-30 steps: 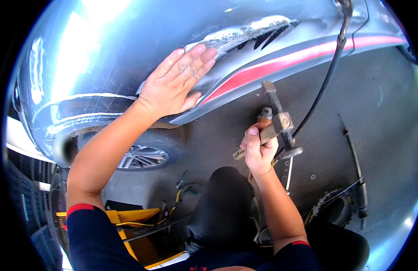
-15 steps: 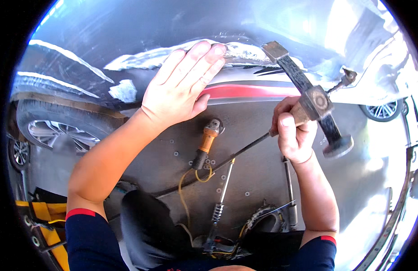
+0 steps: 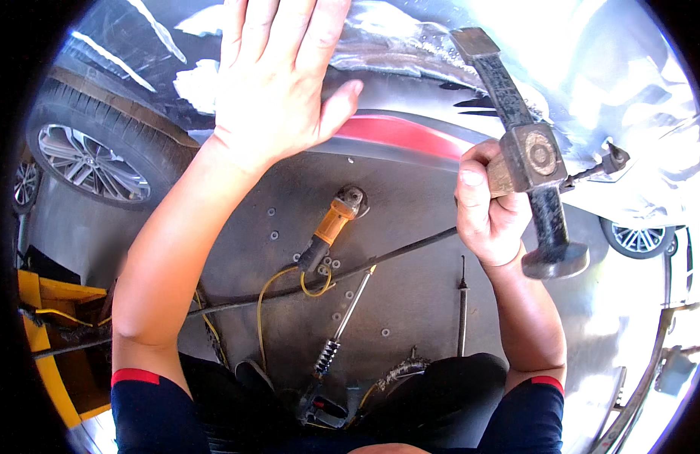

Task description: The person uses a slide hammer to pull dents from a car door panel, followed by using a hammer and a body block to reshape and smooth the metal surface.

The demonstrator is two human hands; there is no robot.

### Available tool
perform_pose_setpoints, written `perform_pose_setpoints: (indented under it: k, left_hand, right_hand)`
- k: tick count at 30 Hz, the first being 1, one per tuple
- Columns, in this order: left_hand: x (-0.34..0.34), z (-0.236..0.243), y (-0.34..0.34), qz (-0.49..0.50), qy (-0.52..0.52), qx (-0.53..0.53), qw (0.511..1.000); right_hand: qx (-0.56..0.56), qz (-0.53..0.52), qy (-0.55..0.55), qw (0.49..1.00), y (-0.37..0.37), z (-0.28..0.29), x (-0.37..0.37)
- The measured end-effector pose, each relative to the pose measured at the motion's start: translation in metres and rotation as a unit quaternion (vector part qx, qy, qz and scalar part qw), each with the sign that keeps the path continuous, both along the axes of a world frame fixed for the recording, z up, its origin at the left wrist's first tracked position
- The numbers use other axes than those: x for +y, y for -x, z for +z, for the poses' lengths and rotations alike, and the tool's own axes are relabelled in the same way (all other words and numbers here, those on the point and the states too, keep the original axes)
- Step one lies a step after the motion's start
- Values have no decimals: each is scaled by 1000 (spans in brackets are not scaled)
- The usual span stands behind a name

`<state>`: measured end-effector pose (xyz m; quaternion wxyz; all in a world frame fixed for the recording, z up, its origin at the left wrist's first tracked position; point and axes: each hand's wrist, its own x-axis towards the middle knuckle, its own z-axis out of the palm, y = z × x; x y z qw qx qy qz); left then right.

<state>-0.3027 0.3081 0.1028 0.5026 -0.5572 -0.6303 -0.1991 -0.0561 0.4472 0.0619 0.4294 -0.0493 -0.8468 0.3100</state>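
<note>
Near an orange grinder [image 3: 334, 221] runs a dark cable [image 3: 395, 255]; left hand [image 3: 278, 91] spread flat, right hand [image 3: 487, 208] gripping a hammer [image 3: 540, 157].

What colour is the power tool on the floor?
The cylindrical power tool is orange with a black rear; the head view shows it.
</note>
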Motion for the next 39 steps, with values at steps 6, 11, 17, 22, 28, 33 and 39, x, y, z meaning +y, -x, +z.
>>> perform_pose_setpoints:
  k: [6,11,17,22,28,33,39]
  left_hand:
    - [4,-7,3,21,-18,23,999]
    - [-1,-2,-13,8,11,-51,999]
    - [-4,-2,-8,-24,5,-44,999]
    - [-4,-2,-10,-26,10,-52,998]
    - [0,-7,-2,-26,-5,-35,999]
    - [-7,-1,-14,-17,12,-49,999]
    - [-2,-7,-6,-24,-10,-38,999]
  right_hand:
    - [33,6,-48,998,12,6,-8]
    - [-32,-77,-59,995,20,8,-9]
    - [-22,-85,-88,992,19,11,-7]
    - [60,-91,-160,981,25,0,-6]
    - [3,-144,-176,974,25,1,-7]
    - [-24,-194,-158,968,30,-2,-13]
    - [13,-107,-126,986,21,6,-22]
